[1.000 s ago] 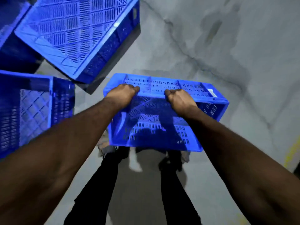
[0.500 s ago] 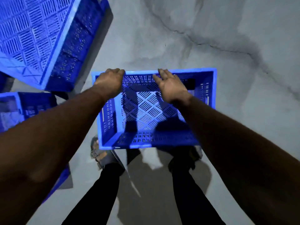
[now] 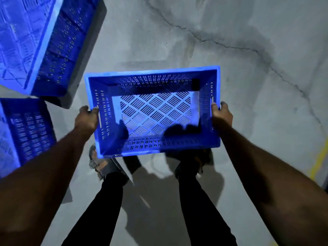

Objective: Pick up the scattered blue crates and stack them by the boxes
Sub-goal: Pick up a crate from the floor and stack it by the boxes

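A warehouse or storeroom, by the look: bare cracked concrete floor (image 3: 230,86), slotted blue plastic crates (image 3: 40,41) piled at ten o'clock (dim light).

Two blue crates (image 3: 44,43) crowd the left; cracked floor (image 3: 266,86) lies open rightward.

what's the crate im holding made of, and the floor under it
Held crate: looks like moulded plastic, bright blue, smooth with a slight sheen; slotted walls and a lattice-vented base suggest injection moulding. Floor: looks like bare concrete, grey and matt, with a branching crack and darker stains.
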`<control>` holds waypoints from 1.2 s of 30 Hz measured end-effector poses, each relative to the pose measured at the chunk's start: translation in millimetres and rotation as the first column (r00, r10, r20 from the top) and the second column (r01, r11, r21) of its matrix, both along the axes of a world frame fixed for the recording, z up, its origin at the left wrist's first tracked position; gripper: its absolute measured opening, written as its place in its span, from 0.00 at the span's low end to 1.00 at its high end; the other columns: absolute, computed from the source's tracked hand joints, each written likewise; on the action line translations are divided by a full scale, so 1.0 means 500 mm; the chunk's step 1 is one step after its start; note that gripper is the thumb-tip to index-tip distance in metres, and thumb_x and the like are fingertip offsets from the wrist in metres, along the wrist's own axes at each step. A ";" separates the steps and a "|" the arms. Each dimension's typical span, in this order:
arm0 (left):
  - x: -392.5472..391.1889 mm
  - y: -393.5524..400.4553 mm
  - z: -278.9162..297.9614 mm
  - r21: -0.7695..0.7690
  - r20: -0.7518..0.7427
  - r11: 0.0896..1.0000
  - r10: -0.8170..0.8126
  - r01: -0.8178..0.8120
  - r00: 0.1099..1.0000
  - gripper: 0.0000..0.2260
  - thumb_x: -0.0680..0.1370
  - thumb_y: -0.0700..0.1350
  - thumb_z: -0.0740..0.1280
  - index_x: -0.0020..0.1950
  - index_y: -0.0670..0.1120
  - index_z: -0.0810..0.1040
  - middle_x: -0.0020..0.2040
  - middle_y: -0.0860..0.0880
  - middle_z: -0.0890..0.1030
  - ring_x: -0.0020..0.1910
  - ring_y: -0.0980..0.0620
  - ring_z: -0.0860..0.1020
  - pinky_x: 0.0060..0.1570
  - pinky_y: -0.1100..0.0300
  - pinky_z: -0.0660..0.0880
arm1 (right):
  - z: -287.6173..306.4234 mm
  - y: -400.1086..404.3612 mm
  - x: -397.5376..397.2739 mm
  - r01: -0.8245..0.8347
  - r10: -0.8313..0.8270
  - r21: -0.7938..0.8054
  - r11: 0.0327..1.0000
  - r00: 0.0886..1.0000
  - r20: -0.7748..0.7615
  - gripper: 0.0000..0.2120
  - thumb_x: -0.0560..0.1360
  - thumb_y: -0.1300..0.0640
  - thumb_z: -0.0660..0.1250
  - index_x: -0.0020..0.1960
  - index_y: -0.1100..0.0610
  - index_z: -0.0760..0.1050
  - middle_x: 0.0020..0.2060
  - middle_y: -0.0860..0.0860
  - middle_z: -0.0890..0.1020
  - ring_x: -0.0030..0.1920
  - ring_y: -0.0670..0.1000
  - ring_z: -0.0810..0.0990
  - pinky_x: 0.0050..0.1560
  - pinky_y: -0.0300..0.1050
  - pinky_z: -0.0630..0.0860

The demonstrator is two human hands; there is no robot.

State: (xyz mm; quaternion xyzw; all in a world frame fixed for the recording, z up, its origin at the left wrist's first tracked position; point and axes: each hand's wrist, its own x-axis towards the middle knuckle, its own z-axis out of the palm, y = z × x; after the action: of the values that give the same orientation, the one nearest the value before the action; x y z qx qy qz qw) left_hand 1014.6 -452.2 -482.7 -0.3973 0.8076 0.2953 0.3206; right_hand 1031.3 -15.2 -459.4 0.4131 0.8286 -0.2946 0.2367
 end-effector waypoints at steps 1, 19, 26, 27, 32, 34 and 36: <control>0.006 -0.003 -0.012 0.096 -0.011 0.990 0.109 -0.107 0.994 0.23 0.76 0.60 0.62 0.61 0.44 0.75 0.58 0.36 0.79 0.51 0.39 0.78 0.55 0.47 0.73 | -0.013 0.007 -0.007 0.032 -0.031 -0.036 0.999 0.999 0.019 0.26 0.81 0.42 0.55 0.70 0.59 0.69 0.67 0.62 0.75 0.67 0.62 0.72 0.65 0.47 0.66; -0.068 0.035 0.541 0.611 0.022 0.720 0.399 -0.328 0.917 0.36 0.76 0.70 0.46 0.36 0.49 0.86 0.33 0.51 0.82 0.26 0.55 0.77 0.23 0.68 0.67 | 0.523 0.127 0.007 0.449 -0.463 -0.609 0.654 0.874 0.146 0.37 0.73 0.25 0.42 0.38 0.56 0.70 0.26 0.51 0.74 0.22 0.49 0.70 0.25 0.37 0.65; -0.131 0.135 0.896 0.663 0.067 0.711 0.256 -0.235 0.964 0.35 0.72 0.75 0.50 0.37 0.44 0.74 0.20 0.49 0.65 0.17 0.53 0.61 0.23 0.68 0.58 | 0.838 0.219 0.071 0.467 -0.536 -0.624 0.626 0.839 0.090 0.36 0.63 0.18 0.50 0.32 0.53 0.63 0.20 0.48 0.62 0.19 0.47 0.56 0.21 0.35 0.54; -0.144 0.159 0.938 0.667 0.057 0.715 0.233 -0.211 0.971 0.33 0.71 0.76 0.50 0.35 0.46 0.70 0.20 0.49 0.63 0.16 0.53 0.60 0.23 0.68 0.57 | 0.874 0.236 0.078 0.479 -0.556 -0.618 0.623 0.827 0.082 0.37 0.59 0.16 0.53 0.31 0.52 0.62 0.20 0.48 0.61 0.19 0.47 0.55 0.21 0.35 0.54; -0.219 0.286 1.091 0.642 -0.029 0.761 0.149 -0.095 0.988 0.29 0.70 0.76 0.55 0.32 0.49 0.61 0.19 0.51 0.59 0.15 0.53 0.55 0.22 0.69 0.54 | 1.022 0.336 0.072 0.498 -0.620 -0.612 0.614 0.784 0.017 0.36 0.57 0.16 0.56 0.30 0.52 0.61 0.21 0.48 0.59 0.19 0.48 0.55 0.21 0.36 0.53; -0.260 0.336 1.131 0.636 -0.058 0.767 0.150 -0.080 0.987 0.29 0.68 0.76 0.57 0.31 0.50 0.61 0.20 0.52 0.58 0.16 0.53 0.55 0.23 0.68 0.52 | 1.063 0.386 0.044 0.491 -0.634 -0.619 0.613 0.774 -0.014 0.35 0.62 0.17 0.55 0.29 0.51 0.61 0.20 0.48 0.59 0.19 0.48 0.54 0.22 0.35 0.52; -0.306 0.378 1.165 0.628 -0.084 0.775 0.158 -0.070 0.984 0.28 0.68 0.76 0.58 0.31 0.50 0.61 0.20 0.52 0.58 0.17 0.53 0.54 0.24 0.67 0.51 | 1.100 0.430 -0.003 0.489 -0.646 -0.617 0.617 0.762 -0.043 0.34 0.64 0.18 0.54 0.30 0.51 0.60 0.20 0.48 0.59 0.19 0.47 0.54 0.22 0.34 0.52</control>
State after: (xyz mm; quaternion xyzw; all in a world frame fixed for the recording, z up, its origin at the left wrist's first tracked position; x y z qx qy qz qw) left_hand 861.5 -263.1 99.8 -0.2970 0.6584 0.5898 0.3611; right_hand 1029.6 199.7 90.5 0.5221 0.5480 -0.6402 0.1313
